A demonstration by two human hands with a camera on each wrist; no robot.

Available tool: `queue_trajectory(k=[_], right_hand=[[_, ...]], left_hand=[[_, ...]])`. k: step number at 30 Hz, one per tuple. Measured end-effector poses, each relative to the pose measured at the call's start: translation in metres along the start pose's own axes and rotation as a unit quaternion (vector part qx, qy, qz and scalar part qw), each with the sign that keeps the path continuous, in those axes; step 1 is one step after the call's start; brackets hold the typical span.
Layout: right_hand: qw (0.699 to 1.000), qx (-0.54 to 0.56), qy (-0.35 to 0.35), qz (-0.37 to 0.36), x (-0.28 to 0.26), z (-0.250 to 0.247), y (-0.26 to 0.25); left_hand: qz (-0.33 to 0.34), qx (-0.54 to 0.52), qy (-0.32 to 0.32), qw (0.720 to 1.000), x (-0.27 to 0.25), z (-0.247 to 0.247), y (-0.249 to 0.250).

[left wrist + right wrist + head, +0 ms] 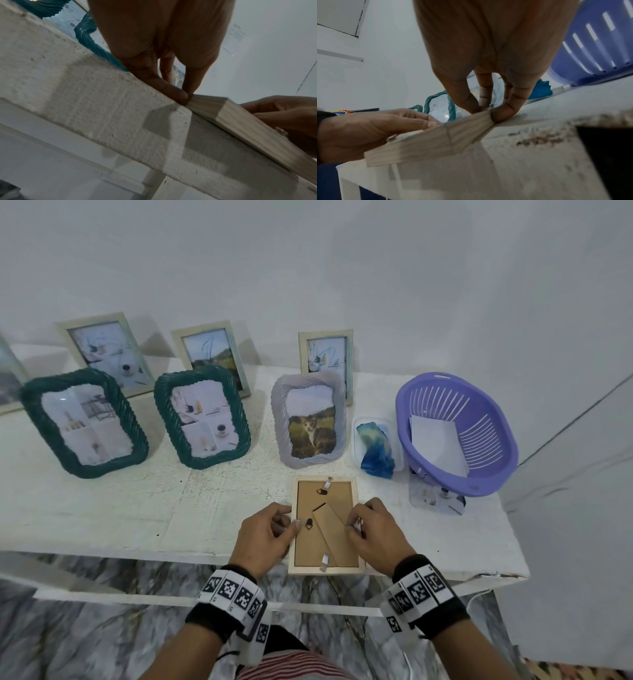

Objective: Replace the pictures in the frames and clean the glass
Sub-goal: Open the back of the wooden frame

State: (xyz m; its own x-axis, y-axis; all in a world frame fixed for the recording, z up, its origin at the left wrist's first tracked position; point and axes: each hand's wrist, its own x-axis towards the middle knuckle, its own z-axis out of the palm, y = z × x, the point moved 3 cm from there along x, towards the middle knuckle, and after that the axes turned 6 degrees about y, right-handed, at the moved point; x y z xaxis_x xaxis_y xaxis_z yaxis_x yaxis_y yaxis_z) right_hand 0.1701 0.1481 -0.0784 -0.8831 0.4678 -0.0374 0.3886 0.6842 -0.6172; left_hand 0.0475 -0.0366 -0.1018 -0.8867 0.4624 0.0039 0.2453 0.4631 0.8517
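Overhead, a plain white wall (376, 268) rises behind a long white table (102, 508) with a rough, pitted top, and grey marbled floor (85, 638) shows beneath it. A purple slotted basket (493, 460) sits near the table's right end, a white sheet (438, 443) inside it. Two green twisted frames (84, 422) and a pale grey one with a cat picture (310, 419) stand mid-table, slimmer cream frames (106, 354) behind them against the wall. A blue cloth (375, 450) lies in a clear tub just left of the basket. The wooden frame (325, 525) lies face down at the front edge, its near end overhanging slightly. The left hand (265, 537) pinches the frame's left rail, while the right hand (373, 534) pinches a small metal tab at its right rail.
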Motion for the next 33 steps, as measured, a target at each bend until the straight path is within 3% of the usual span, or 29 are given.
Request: queue_trajectory(k=[13,17,21,26,33], right_hand=[[0.995,0.096,0.016,0.035,-0.004,0.002,0.009],[0.995,0.095,0.016,0.023,-0.006,0.002,0.011],[0.995,0.092,0.019,0.018,-0.008,0.002,0.01],[0.997,0.069,0.022,0.011,-0.006,0.004,0.009],[1.0,0.022,0.009,0.008,0.001,0.001,0.003]], left_hand=[[0.023,0.051,-0.019,0.998,0.002,0.002,-0.002],[0.021,0.07,-0.03,0.997,0.004,0.002,0.001],[0.031,0.111,0.007,0.993,0.003,0.006,0.006],[0.0,0.189,0.024,0.982,0.003,0.016,0.011],[-0.026,0.212,0.037,0.976,0.002,0.019,0.017]])
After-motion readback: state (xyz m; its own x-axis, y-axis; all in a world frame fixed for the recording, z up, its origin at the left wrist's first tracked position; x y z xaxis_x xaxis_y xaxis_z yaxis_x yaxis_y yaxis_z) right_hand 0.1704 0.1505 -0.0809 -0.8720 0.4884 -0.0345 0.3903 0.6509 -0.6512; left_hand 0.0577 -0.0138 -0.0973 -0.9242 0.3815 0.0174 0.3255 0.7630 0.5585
